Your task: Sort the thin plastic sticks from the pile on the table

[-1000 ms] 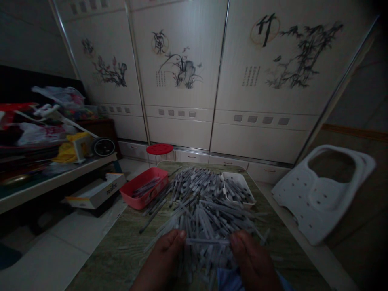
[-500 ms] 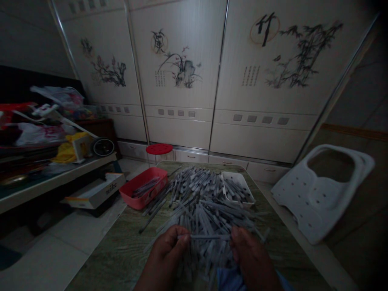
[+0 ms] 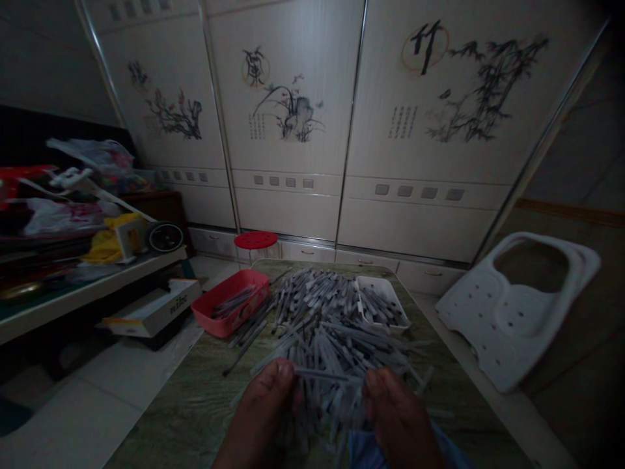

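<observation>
Level between my two hands is a slim greyish pen (image 3: 326, 375), blurred and dim. My left hand (image 3: 269, 397) pinches its left end between thumb and finger. The other end is in the closed fingers of my right hand (image 3: 393, 407), with the fingertips partly hidden. Beneath and beyond them spreads a large heap of similar pens (image 3: 317, 293), many in what looks like clear sleeves. A red plastic box (image 3: 229, 326) at the left holds several pens. More lie in a white tray (image 3: 398, 306) at the right of the heap.
Everything rests on a green wood-grain table (image 3: 170, 404). A red stool (image 3: 256, 240) stands behind it, and a folded white plastic chair (image 3: 508, 312) leans at the right. On the left, a bench (image 3: 146, 266) carries bags and a scooter-like item; a shoebox (image 3: 151, 309) sits below.
Both hands have shifted slightly, drawing a little closer together. The pen between them now slants slightly down to the right. The heap, box and tray look the same.
</observation>
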`<state>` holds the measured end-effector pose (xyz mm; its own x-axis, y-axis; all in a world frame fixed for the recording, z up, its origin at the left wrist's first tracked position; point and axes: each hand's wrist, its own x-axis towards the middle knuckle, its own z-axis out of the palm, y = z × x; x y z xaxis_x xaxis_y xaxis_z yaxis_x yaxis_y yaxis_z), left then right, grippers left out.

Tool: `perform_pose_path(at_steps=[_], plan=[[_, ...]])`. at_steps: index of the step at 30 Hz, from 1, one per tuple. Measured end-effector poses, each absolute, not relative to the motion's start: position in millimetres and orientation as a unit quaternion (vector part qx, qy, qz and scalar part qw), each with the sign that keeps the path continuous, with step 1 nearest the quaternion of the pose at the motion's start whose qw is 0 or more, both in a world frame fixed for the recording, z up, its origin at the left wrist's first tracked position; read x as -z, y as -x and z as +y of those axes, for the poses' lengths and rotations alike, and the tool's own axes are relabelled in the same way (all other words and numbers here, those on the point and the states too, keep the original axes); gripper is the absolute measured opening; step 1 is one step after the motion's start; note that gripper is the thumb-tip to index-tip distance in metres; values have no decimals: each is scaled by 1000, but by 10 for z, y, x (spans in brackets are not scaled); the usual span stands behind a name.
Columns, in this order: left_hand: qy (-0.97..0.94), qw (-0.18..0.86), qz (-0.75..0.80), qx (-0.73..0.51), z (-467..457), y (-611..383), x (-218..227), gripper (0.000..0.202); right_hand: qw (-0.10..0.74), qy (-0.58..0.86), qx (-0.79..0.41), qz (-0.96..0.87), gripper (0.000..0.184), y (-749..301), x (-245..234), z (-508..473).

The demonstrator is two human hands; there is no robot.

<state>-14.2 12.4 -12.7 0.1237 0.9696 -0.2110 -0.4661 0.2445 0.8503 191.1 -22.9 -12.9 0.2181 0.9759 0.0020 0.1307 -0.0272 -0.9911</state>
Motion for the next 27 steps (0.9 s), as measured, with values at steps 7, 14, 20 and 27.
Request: perform_pose_path(at_steps=[7,14,20,27], plan=[[-264,744,320,-524,77,-89,193,44,483,587,-533,-371,68,-1570,220,-233],[-269,724,346,-533,76,-124,276,40,487,531,-562,-406,70,-1465,308,-257],[-264,709,368,-541,75,-153,221,45,468,573,-426,-521,70,-1498,379,-266],[-261,726,339,-539,57,-174,246,39,465,488,-647,-356,74,-1451,288,-251]])
